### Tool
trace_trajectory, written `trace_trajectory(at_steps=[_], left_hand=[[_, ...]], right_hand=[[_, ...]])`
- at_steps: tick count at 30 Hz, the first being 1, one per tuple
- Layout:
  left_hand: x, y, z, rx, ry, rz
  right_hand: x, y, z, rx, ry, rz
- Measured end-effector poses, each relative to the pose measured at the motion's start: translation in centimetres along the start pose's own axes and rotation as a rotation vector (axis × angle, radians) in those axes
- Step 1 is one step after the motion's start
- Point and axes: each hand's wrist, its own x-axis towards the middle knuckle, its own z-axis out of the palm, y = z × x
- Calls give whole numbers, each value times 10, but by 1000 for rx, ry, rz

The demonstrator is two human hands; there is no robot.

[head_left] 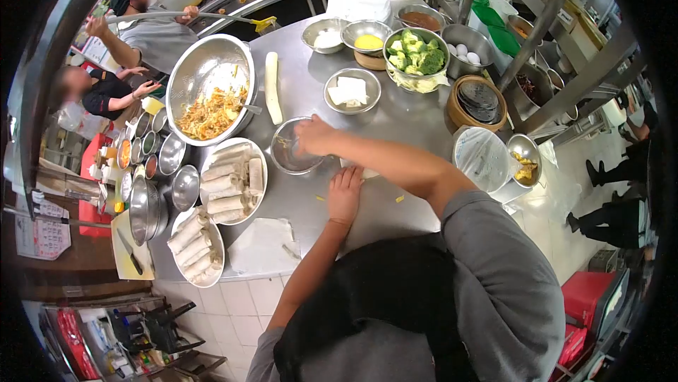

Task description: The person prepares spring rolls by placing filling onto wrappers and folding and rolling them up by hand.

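Note:
My right hand [313, 136] reaches across into a small steel bowl [295, 170] with shreds of food inside; its fingers are too smeared to read. Below it, my left hand [345, 188] lies on the steel table with fingers stretched out, at the edge of a pale flat piece [369, 172] mostly hidden by my right forearm. To the left, pale rolls [226, 188] fill one oval plate and more rolls [194, 246] fill a second. Near the front edge lies a stack of thin white wrapper sheets [265, 246].
A large steel bowl [185, 75] holds shredded filling. Behind are a long pale stalk [272, 89], a bowl of white blocks [352, 92], broccoli [418, 54] and eggs [462, 54]. A knife [128, 251] lies on a board at left. Two people stand at far left.

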Motion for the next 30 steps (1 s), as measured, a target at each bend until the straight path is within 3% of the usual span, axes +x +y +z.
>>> trace_trajectory(at_steps=[4, 6, 8, 12, 14, 17, 20, 22, 26, 28, 30], left_hand=[[-1, 0, 7, -36, 54, 11], [-1, 0, 5, -41, 13, 6], [-1, 1, 2, -43, -3, -6], [1, 5, 0, -48, 21, 0], [-1, 6, 0, -46, 31, 15], [5, 1, -5, -23, 33, 33], [-3, 3, -2, -25, 19, 21], [1, 2, 0, -38, 32, 14], [0, 2, -1, -47, 55, 28], [0, 0, 3, -60, 69, 35], [-1, 2, -2, -31, 46, 18]], right_hand=[[-60, 36, -57, 284, -26, 125], [-109, 51, -60, 283, -228, 232], [-160, 59, -31, 100, -250, 175], [-206, 52, -5, -86, -184, 278], [-200, 55, -9, -178, -168, 318], [-183, 58, 0, -258, -18, 145], [-177, 59, 23, -259, 58, 111], [-149, 59, -15, -262, 90, 144], [-74, 17, -37, -29, 209, 67], [-34, 2, -17, -136, 46, 71], [-7, -1, 26, -177, 23, 17]])
